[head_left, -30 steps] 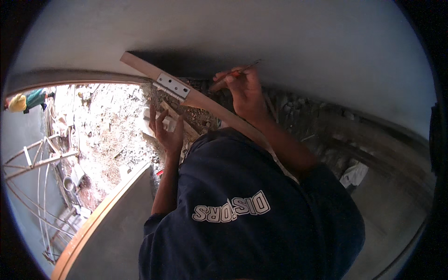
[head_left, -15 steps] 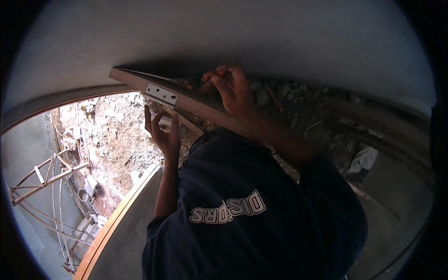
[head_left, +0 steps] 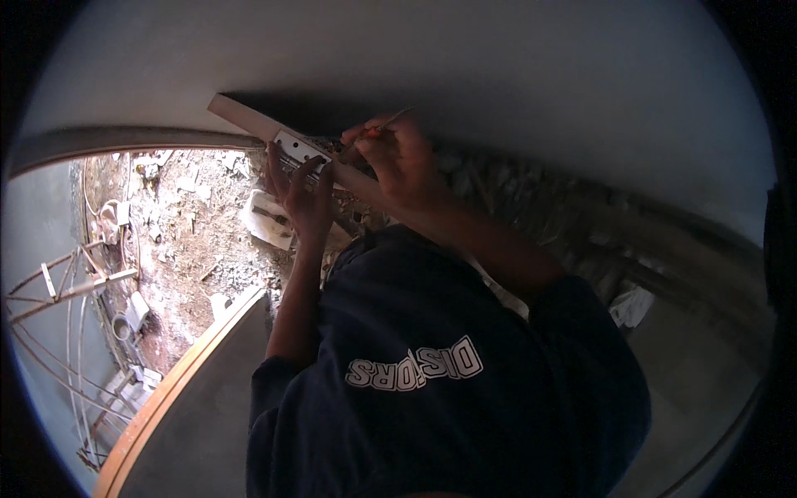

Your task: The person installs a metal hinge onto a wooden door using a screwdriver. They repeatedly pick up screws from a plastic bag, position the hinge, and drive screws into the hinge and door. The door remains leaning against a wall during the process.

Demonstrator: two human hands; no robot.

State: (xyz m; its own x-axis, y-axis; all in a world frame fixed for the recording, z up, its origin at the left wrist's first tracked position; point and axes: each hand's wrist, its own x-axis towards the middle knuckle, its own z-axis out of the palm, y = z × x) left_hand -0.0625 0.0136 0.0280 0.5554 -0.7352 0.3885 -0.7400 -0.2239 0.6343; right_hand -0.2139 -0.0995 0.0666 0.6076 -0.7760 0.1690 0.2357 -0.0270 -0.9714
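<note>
A pale metal hinge (head_left: pixel 295 148) with screw holes lies against the narrow edge of a brown wooden panel (head_left: pixel 241 114), which juts out at a slant from the grey wall. My left hand (head_left: pixel 305 203) reaches up from below, its fingertips spread along the hinge and gripping its lower side. To the right, my right hand (head_left: pixel 405 170) is closed around a thin tool (head_left: pixel 375 131) with a red part. A slim end sticks up past the fingers; the tool's exact kind is unclear. The hand's lower side is close to the panel's edge.
Rubble and broken pieces cover the ground (head_left: pixel 199 224) below on the left. A rusty metal frame (head_left: pixel 62 290) and a round bucket (head_left: pixel 122 326) are at the far left. An orange-brown wooden edge (head_left: pixel 183 378) runs up from the lower left. The grey wall (head_left: pixel 498 66) spans the top.
My left hand has risen onto the hinge, where before its fingers were just below it. My right hand has shifted slightly left with the tool. The panel now appears more steeply slanted.
</note>
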